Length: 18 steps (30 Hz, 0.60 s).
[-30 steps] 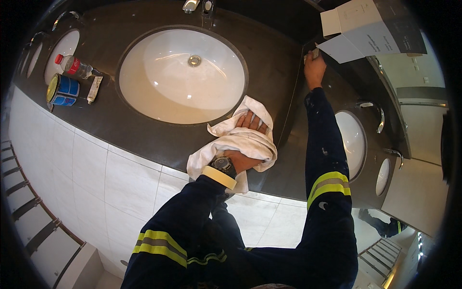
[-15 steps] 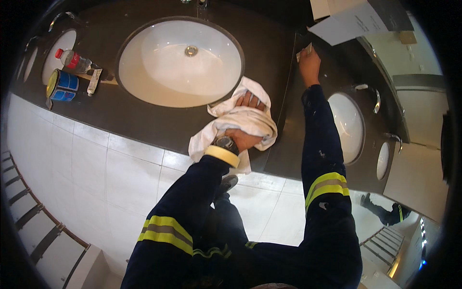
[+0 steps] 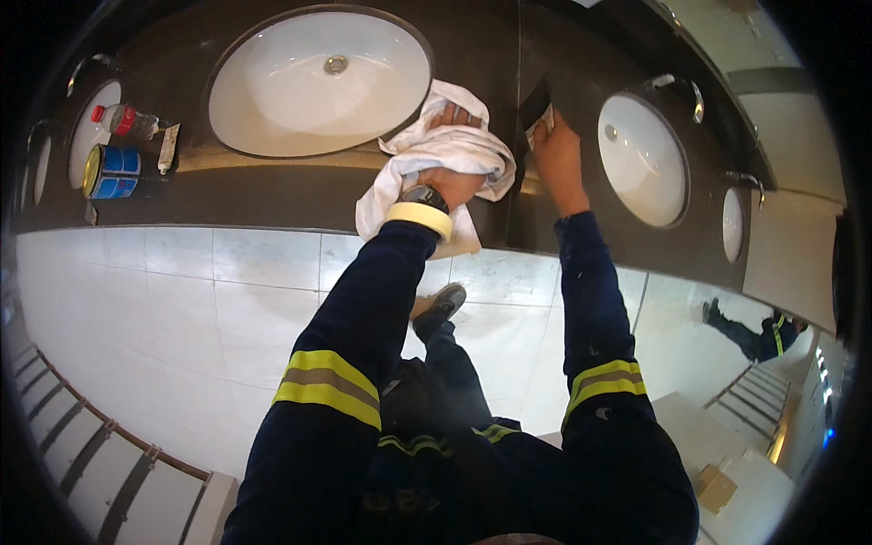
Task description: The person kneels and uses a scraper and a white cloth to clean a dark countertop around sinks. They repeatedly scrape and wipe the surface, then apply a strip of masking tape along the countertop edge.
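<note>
Pulled down the frame from near the counter's back, the right hand (image 3: 559, 162) grasps a flat, dark-bladed tool (image 3: 534, 107), right of upper centre — beside the seam (image 3: 520, 45), the work now apparently closer to the front edge. The left hand (image 3: 454, 185) rests in a white cloth (image 3: 472, 156) at upper centre, fingers partly showing; whether it grips cannot be told. The dark counter (image 3: 272, 198) ends mid-frame, just below the cloth's folds. Basins flank the hands — a large basin (image 3: 272, 100) left, a smaller basin (image 3: 649, 173) right — with a strip of counter between tool and smaller rim.
</note>
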Each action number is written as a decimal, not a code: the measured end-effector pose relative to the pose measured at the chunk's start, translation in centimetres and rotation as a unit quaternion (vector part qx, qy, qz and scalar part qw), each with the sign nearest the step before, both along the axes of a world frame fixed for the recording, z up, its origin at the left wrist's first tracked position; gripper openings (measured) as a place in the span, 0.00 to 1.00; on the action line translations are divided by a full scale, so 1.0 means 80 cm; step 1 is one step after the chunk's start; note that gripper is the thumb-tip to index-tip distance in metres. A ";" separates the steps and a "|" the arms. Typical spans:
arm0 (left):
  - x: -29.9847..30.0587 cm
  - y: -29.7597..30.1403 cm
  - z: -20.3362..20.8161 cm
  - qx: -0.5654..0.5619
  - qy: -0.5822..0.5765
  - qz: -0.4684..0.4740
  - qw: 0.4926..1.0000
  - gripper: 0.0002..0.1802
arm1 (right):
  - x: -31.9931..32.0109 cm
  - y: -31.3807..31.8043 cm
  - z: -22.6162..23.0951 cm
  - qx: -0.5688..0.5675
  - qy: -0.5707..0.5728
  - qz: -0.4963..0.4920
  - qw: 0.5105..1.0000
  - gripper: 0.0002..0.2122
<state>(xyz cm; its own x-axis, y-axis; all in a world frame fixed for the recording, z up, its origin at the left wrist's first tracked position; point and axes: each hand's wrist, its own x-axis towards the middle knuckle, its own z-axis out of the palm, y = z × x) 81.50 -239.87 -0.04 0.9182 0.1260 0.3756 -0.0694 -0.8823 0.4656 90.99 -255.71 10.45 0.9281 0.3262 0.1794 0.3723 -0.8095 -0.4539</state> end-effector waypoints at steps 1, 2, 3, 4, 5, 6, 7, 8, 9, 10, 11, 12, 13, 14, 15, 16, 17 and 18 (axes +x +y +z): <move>0.000 0.000 -0.003 -0.001 0.014 -0.001 1.000 0.43 | -0.026 -0.009 0.002 -0.006 0.014 -0.002 1.000 0.12; 0.000 -0.003 -0.001 0.008 0.019 -0.001 1.000 0.43 | -0.053 -0.020 0.004 -0.011 0.027 -0.006 1.000 0.12; 0.000 -0.005 0.001 0.017 0.023 0.000 1.000 0.43 | -0.080 -0.029 0.006 -0.001 0.022 -0.010 1.000 0.12; 0.002 0.000 0.001 -0.008 -0.009 -0.008 1.000 0.42 | -0.111 -0.036 0.011 0.009 0.017 -0.009 1.000 0.12; 0.000 -0.002 0.002 0.011 0.021 -0.003 1.000 0.40 | -0.138 -0.045 0.013 0.017 0.012 -0.012 1.000 0.12; 0.001 -0.001 0.004 0.018 0.028 -0.009 0.999 0.40 | -0.161 -0.053 0.015 0.021 0.033 -0.010 0.999 0.11; 0.000 0.001 0.006 0.027 0.038 -0.016 0.999 0.40 | -0.186 -0.060 0.016 0.026 0.056 -0.009 0.998 0.11; -0.001 0.001 0.007 0.030 -0.026 -0.006 0.999 0.38 | -0.208 -0.066 0.018 0.031 0.077 -0.006 0.997 0.10; -0.002 0.002 0.009 0.034 -0.050 -0.004 0.998 0.36 | -0.228 -0.071 0.021 0.034 0.100 -0.016 0.994 0.10; -0.003 0.003 0.009 0.039 -0.049 -0.003 0.998 0.35 | -0.245 -0.075 0.026 0.040 0.121 -0.024 0.992 0.09; -0.001 0.003 0.010 0.043 -0.050 -0.004 0.998 0.35 | -0.257 -0.080 0.030 0.044 0.139 -0.034 0.989 0.08; -0.002 0.002 0.011 0.042 -0.042 -0.010 0.998 0.35 | -0.266 -0.086 0.033 0.050 0.147 -0.030 0.987 0.08; -0.004 0.000 0.013 0.040 -0.034 -0.016 0.999 0.34 | -0.273 -0.092 0.036 0.055 0.156 -0.027 0.986 0.08; -0.005 -0.002 0.014 0.038 -0.025 -0.022 0.999 0.34 | -0.280 -0.099 0.039 0.060 0.164 -0.022 0.984 0.08; -0.003 -0.005 0.016 0.025 -0.024 -0.023 0.999 0.33 | -0.287 -0.106 0.042 0.065 0.172 -0.017 0.983 0.07; -0.007 -0.003 0.018 0.013 -0.019 -0.018 1.000 0.33 | -0.294 -0.113 0.060 0.052 0.241 -0.012 0.969 0.08; -0.004 0.002 0.018 0.003 -0.018 -0.010 1.000 0.33 | -0.309 -0.128 0.054 0.055 0.267 0.031 0.962 0.11; -0.006 0.007 0.015 0.021 -0.022 -0.007 1.000 0.33 | -0.321 -0.145 0.058 0.034 0.350 0.040 0.935 0.12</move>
<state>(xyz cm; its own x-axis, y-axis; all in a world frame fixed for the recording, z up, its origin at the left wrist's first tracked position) 81.02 -239.34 1.16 0.9023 0.0964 0.4202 -0.1020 -0.8993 0.4252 65.32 -267.34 15.11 0.7984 0.4104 -0.4406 0.0233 -0.7523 -0.6585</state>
